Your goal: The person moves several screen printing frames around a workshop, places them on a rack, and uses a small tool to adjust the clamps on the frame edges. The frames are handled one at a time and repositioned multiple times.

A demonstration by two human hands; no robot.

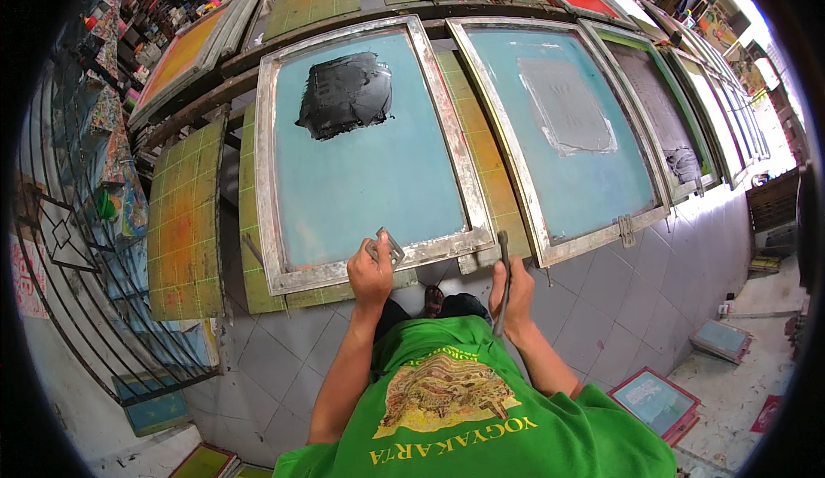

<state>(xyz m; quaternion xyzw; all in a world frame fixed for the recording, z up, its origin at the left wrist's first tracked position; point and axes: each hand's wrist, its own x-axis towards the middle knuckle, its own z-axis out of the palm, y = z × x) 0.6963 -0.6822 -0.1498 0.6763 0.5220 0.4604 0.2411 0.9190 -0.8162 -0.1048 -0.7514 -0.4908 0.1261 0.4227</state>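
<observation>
A wooden-framed printing screen (361,211) with teal mesh lies in front of me, a thick patch of black ink (346,93) spread on its far part. My left hand (369,276) is closed around a grey metal bracket (393,248) at the screen's near edge; whether the bracket is fixed to the frame cannot be told. Just off the near right corner of the screen, my right hand (514,293) grips a long, narrow dark grey tool (504,263), seen edge-on and standing roughly upright. Its exact kind is unclear.
To the right lies a second teal screen (593,190) with a grey patch and a metal bracket (626,230). Beneath and between are stained yellow-green boards (185,220). Black metal railings (69,280) run along the left. Small framed screens (657,401) rest low at right.
</observation>
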